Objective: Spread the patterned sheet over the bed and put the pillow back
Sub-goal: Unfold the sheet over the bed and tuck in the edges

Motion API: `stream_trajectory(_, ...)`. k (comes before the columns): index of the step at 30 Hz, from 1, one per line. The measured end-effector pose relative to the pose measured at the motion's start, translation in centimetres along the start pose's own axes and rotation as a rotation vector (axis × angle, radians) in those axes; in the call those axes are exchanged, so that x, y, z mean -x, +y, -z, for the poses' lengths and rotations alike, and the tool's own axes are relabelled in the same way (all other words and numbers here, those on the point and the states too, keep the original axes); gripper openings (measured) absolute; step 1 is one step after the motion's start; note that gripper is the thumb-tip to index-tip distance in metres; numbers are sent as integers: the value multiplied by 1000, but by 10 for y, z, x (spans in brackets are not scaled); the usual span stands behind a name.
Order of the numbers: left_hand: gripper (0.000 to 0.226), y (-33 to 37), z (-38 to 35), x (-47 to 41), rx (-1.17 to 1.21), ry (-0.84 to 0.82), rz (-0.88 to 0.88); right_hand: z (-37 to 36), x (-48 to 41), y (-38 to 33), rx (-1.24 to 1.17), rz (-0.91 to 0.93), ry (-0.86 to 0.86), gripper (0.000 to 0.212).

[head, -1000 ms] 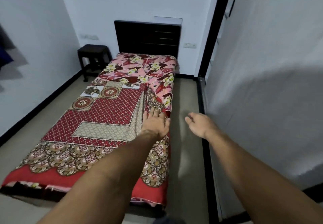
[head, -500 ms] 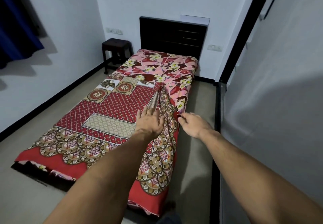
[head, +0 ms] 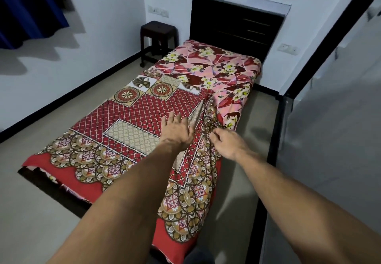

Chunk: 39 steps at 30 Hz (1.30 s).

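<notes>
A red patterned sheet [head: 132, 123] with a lattice middle and a scalloped border covers the near part of the bed. A pink floral sheet [head: 216, 68] shows beneath it at the head end. My left hand [head: 175, 132] lies flat on the red sheet, fingers spread, near the bed's right side. My right hand [head: 226, 142] pinches a bunched fold of the red sheet at the bed's right edge. The sheet is wrinkled in a ridge running up from that fold. No pillow is in view.
A dark headboard [head: 233, 24] stands against the far wall. A dark stool [head: 158, 35] sits left of it. A blue curtain [head: 26, 6] hangs at the upper left. A grey panel with a black frame [head: 276, 136] runs close along the bed's right side, leaving a narrow strip of floor.
My right hand has moved left from the air beside the bed to the sheet's right edge and taken hold of the fold. My left hand stays flat on the sheet. The view has shifted closer.
</notes>
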<state>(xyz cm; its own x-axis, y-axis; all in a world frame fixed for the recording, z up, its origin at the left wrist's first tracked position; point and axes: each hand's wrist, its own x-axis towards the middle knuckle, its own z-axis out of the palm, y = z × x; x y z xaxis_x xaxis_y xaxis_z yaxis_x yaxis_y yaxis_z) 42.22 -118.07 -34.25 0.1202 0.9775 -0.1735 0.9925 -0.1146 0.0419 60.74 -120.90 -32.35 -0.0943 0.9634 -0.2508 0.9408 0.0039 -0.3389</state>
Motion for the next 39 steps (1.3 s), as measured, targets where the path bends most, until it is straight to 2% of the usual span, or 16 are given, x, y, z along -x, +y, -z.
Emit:
stream_trajectory(6, 68, -9, 0, -40, 27, -6, 14, 16, -51, 5, -10, -12, 13, 50)
stream_trajectory(20, 64, 13, -16, -115, 130, -59, -36, 36, -157, 31, 20, -20, 11, 37)
stream_trajectory(29, 65, 33, -56, -227, 148, -111, 9, 20, -286, 103, 69, -26, -66, 36)
stream_trajectory(34, 65, 55, -88, -311, 166, -131, 48, -2, -376, 147, 46, 21, -116, 20)
stream_trajectory(39, 64, 75, -124, -381, 217, -145, 85, -30, -449, 195, 46, 23, -182, 31)
